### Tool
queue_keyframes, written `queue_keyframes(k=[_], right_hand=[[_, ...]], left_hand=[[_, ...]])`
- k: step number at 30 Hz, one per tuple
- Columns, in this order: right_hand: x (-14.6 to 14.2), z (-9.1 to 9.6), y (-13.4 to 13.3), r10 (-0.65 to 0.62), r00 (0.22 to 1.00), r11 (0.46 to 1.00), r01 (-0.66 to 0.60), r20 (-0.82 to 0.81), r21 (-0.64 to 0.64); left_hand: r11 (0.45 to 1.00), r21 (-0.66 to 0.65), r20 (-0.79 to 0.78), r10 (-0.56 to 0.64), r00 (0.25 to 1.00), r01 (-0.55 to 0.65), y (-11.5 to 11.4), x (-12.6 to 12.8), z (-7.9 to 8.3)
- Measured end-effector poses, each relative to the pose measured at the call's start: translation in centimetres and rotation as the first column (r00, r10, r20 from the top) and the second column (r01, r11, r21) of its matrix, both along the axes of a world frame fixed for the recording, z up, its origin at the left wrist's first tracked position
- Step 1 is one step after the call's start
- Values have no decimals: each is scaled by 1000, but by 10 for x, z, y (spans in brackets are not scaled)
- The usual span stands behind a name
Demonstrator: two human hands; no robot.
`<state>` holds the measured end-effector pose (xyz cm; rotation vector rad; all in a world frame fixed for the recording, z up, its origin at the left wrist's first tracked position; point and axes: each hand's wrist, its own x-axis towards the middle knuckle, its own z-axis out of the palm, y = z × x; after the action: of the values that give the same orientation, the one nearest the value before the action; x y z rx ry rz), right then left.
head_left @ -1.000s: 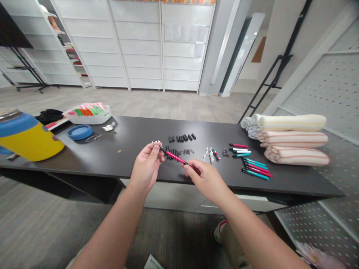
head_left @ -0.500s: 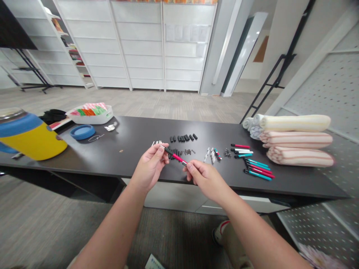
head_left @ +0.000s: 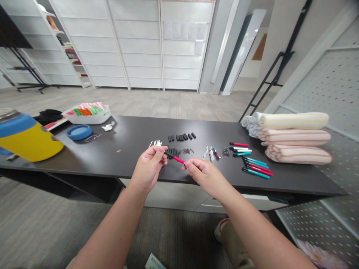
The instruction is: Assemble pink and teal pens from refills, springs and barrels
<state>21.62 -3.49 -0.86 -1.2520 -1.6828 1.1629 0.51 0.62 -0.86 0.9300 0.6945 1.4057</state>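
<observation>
A red pen with a black grip [head_left: 178, 159] is held aslant between my hands, above the dark table's front part. My left hand [head_left: 152, 164] pinches its black end, and the fingers of my right hand [head_left: 200, 170] are closed around the red end. Beyond the hands lie black grip tubes [head_left: 182, 137], more black tubes [head_left: 173, 152], thin white refills [head_left: 155, 143] and small dark springs [head_left: 187, 151]. Right of them are clear and coloured small parts [head_left: 211, 153] and a cluster of tiny dark pieces [head_left: 226, 151]. Several red, white and teal pens [head_left: 256, 166] lie further right.
Rolled striped towels [head_left: 297, 136] are stacked at the table's right end. On the left stand a yellow and blue jug [head_left: 30, 136], a blue lid [head_left: 79, 132] and a white basket [head_left: 86, 118] with colourful packets. Crumpled white tissue [head_left: 108, 127] lies near the basket.
My right hand's fingers have slid slightly up over the red end, so less of it shows. Both hands keep hold of the pen. The view has shifted a little.
</observation>
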Motion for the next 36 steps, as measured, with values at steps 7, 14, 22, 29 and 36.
queue_keyframes(k=[7, 14, 22, 29, 36], right_hand=[[-6, -2, 0, -143, 987, 988, 139, 72, 64], [-8, -2, -1, -213, 971, 968, 195, 106, 157], [-9, 3, 0, -190, 974, 964, 162, 120, 211], [-10, 3, 0, -197, 976, 968, 179, 88, 177], [-11, 1, 0, -204, 976, 964, 186, 79, 189]], left_hand=[[995, -23, -19, 95, 995, -95, 2, 8, 1], [996, -40, -25, 77, 997, -78, 4, 6, -4], [998, -52, -83, 35, 996, -39, 3, 6, -3], [997, -50, -107, 52, 993, -57, 3, 8, -2], [997, -48, -138, 49, 989, -56, 3, 8, -2]])
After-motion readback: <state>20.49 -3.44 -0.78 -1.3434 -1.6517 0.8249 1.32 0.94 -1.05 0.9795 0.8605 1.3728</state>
